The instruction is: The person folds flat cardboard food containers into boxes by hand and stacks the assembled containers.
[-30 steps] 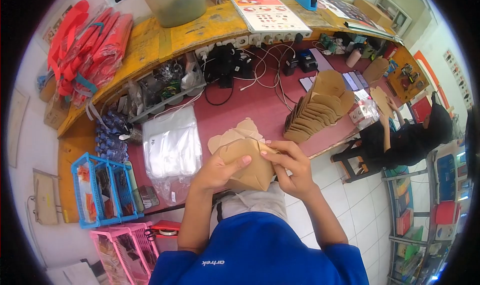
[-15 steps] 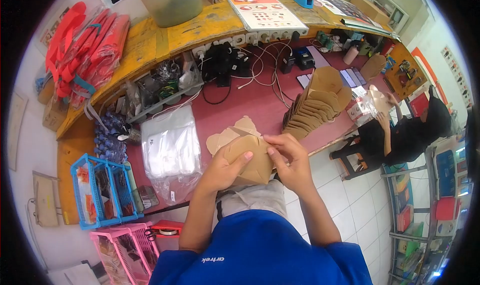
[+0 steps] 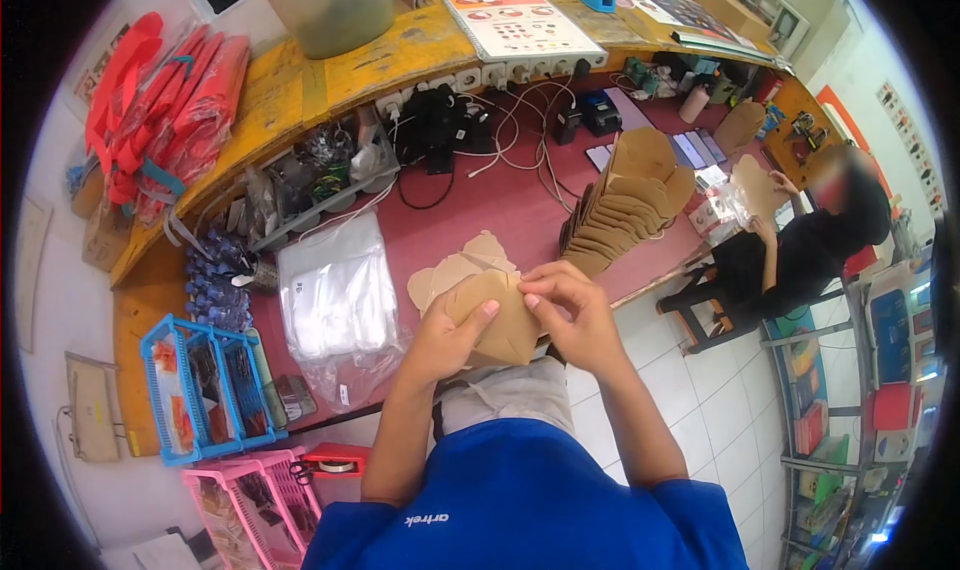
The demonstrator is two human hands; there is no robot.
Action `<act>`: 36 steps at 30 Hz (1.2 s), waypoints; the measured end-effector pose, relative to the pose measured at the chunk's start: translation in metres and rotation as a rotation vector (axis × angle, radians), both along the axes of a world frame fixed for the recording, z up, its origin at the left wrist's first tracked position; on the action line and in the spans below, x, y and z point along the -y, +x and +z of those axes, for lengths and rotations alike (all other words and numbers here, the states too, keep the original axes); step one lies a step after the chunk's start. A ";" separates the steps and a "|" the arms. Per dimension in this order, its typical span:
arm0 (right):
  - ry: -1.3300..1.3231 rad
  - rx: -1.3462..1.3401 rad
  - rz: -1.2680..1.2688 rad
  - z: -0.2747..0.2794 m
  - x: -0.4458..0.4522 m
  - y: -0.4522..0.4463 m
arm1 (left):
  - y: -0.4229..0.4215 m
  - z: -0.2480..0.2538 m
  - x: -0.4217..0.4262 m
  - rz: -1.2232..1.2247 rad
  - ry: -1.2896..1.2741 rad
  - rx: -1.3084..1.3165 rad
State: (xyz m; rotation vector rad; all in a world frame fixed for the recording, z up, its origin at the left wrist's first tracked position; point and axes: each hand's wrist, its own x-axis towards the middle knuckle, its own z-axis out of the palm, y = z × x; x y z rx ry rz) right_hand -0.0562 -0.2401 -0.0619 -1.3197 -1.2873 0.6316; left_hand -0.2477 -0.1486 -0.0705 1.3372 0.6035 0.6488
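A brown cardboard food box (image 3: pixel 503 327), with its flaps spread at the far side, is held at the table's front edge above my lap. My left hand (image 3: pixel 452 332) grips its left side, thumb lying across the cardboard. At the box's upper right edge, my right hand (image 3: pixel 570 312) pinches the board between thumb and fingers. The underside of the box and some of my fingertips are hidden. To the right stands a nested stack of similar brown boxes (image 3: pixel 622 205). A pile of clear plastic bags (image 3: pixel 337 288) lies on the left.
Cables and chargers (image 3: pixel 440 135) lie along the back of the red table (image 3: pixel 430 215). Blue baskets (image 3: pixel 212 390) and pink baskets (image 3: pixel 255 500) stand at the left. A co-worker (image 3: pixel 820 235) sits at the right, holding a brown box (image 3: pixel 755 185).
My right hand has shifted slightly up and left along the box edge, its fingers drawn closer together. My left hand keeps its hold. The view has moved slightly.
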 end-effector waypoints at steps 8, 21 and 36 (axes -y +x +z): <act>-0.278 -0.282 0.055 -0.004 0.000 0.012 | 0.000 -0.017 0.005 -0.030 0.021 -0.043; 0.279 0.495 -0.269 -0.016 0.024 -0.032 | -0.006 0.019 0.011 -0.051 0.353 -0.175; 0.042 -0.283 0.381 -0.023 0.015 0.077 | -0.022 0.029 -0.010 -0.645 0.664 0.120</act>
